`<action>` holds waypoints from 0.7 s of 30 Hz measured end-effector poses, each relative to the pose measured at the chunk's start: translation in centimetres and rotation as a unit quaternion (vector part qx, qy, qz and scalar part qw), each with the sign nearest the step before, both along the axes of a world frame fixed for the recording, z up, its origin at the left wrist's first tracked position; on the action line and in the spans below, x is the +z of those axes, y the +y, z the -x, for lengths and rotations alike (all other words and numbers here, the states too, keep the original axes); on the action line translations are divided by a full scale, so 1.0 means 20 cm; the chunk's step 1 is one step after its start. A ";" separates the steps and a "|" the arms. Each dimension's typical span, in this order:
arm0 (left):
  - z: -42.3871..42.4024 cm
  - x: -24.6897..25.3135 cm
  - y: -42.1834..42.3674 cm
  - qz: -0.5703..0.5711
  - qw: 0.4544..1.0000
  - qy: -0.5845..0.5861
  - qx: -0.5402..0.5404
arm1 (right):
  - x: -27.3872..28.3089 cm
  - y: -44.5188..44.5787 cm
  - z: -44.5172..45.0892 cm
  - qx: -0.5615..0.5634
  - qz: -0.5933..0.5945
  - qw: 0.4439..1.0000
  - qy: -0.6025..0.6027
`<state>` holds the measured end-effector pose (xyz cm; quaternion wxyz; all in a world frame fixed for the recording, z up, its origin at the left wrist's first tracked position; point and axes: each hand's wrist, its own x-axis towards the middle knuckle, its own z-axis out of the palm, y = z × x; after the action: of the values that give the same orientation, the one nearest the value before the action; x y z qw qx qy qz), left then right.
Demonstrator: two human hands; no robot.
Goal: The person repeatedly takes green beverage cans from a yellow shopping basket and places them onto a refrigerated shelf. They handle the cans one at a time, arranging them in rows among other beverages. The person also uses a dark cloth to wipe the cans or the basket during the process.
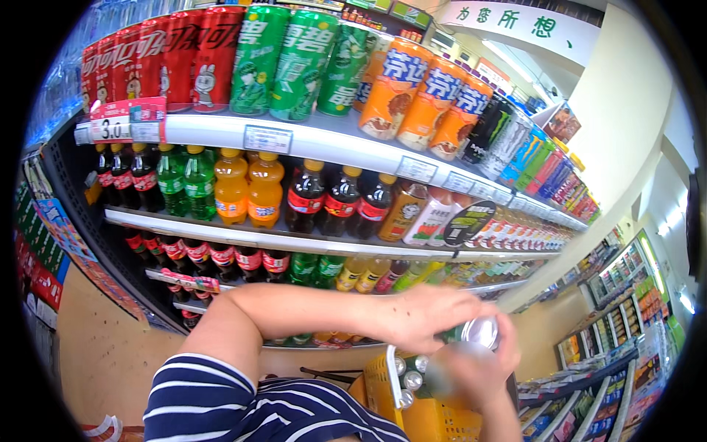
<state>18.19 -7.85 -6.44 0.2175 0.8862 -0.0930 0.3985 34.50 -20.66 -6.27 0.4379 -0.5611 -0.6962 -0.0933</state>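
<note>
A green drink can (479,335) with a silver end is between my hands, above a yellow plastic basket (381,381). My left hand (436,316) reaches across from the left, its fingers curled over the can. My right hand (491,370) is wrapped about the can from the other side and is partly blurred. A grey-green blurred thing (444,373) lies against the right hand; I cannot tell what it is. Several upright cans (412,380) with silver tops stand in the basket beneath my hands.
Before me rises a drinks shelf (221,130). Its top row holds red Coca-Cola cans (179,61), green Sprite cans (302,66) and orange Fanta cans (395,88). Bottles (265,190) fill lower rows. A round black tag (469,222) juts out. More store shelves (596,326) stand right.
</note>
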 end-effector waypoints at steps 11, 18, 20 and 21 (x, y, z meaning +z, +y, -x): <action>0.71 0.74 0.18 -0.262 0.917 -0.069 0.292 | 0.69 0.66 0.51 0.225 -0.314 0.910 -0.153; 0.82 0.89 0.40 -0.335 0.816 -0.092 0.462 | 0.93 0.96 0.65 0.234 -0.314 0.900 -0.191; 0.83 0.89 0.44 -0.337 0.799 -0.086 0.491 | 0.97 1.01 0.67 0.221 -0.309 0.899 -0.217; 0.84 0.90 0.46 -0.337 0.790 -0.085 0.506 | 0.98 1.04 0.67 0.219 -0.306 0.899 -0.224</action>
<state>1.44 1.31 11.54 -0.3365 0.7863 0.2220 0.4681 21.11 0.08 13.35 0.4301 -0.1976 -0.8181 -0.3266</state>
